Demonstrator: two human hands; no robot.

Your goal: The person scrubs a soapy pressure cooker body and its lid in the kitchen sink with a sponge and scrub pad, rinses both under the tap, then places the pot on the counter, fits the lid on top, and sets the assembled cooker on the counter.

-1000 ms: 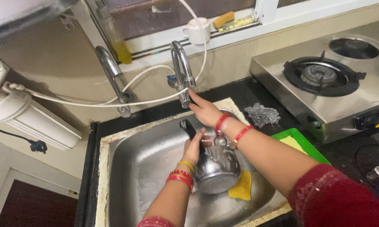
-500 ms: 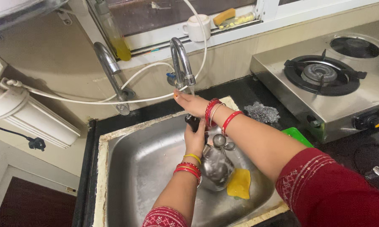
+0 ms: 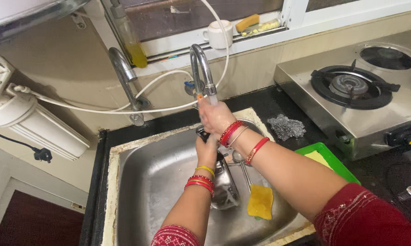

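Now the right hand (image 3: 217, 116) is under the running tap (image 3: 204, 73) with its fingers loosely spread and holding nothing, while the left hand (image 3: 207, 151) is wrapped tight around the black handle of a steel kettle (image 3: 226, 184), tilted on its side in the middle of the sink (image 3: 155, 182). Judging by the shiny, wet body with little soap showing, scrubbing looks done and rinsing is what remains. Near it lies a yellow sponge (image 3: 260, 202); a steel scrubber (image 3: 286, 126) sits on the far counter.
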